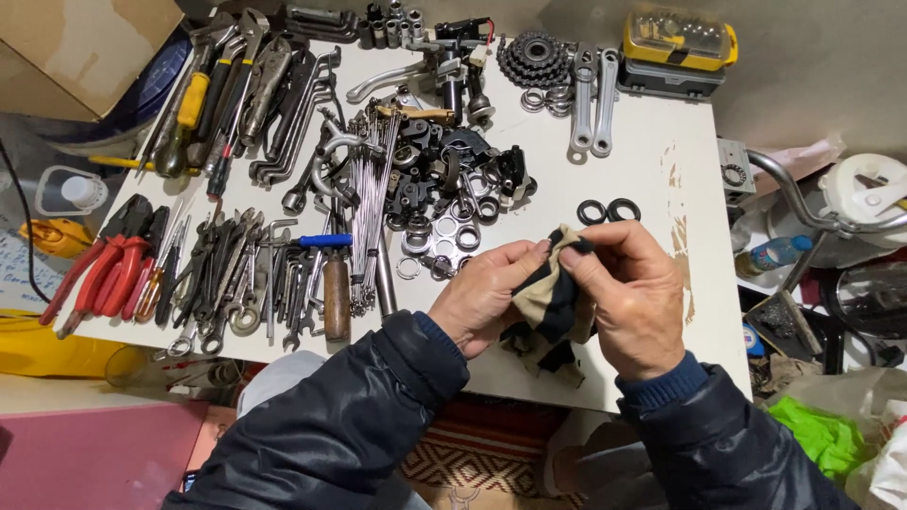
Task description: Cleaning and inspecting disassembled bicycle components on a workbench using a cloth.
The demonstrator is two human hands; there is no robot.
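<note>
- The left hand [487, 293] and the right hand [628, 297] meet at lower centre of the frame, both clamped on a rag [553, 302] with tan and black stripes.
- The rag is bunched between the fingertips of both hands; its lower end hangs down onto the near edge of the desk [680, 198]. Whether something is wrapped inside it cannot be told.
- Both arms wear dark jacket sleeves; the right one shows a blue cuff [666, 385].
- Just above the right hand, 2 black rings [608, 211] lie side by side on the desk, touching or nearly so.
- Just left of and above the left hand sits a cluster of silver rings [444, 241], and beyond it a heap of black parts [453, 161].
- A bundle of spokes [373, 198] runs from the heap down toward the near edge.
- Left of that lie a wooden handle [336, 307], spanners [222, 274] and red pliers [104, 269].
- At upper left of the frame are larger wrenches [283, 104] and a yellow-handled tool [192, 99].
- At upper centre are a sprocket [534, 57] and 2 cranks [595, 94].
- At upper right stands a yellow case [678, 42].
</note>
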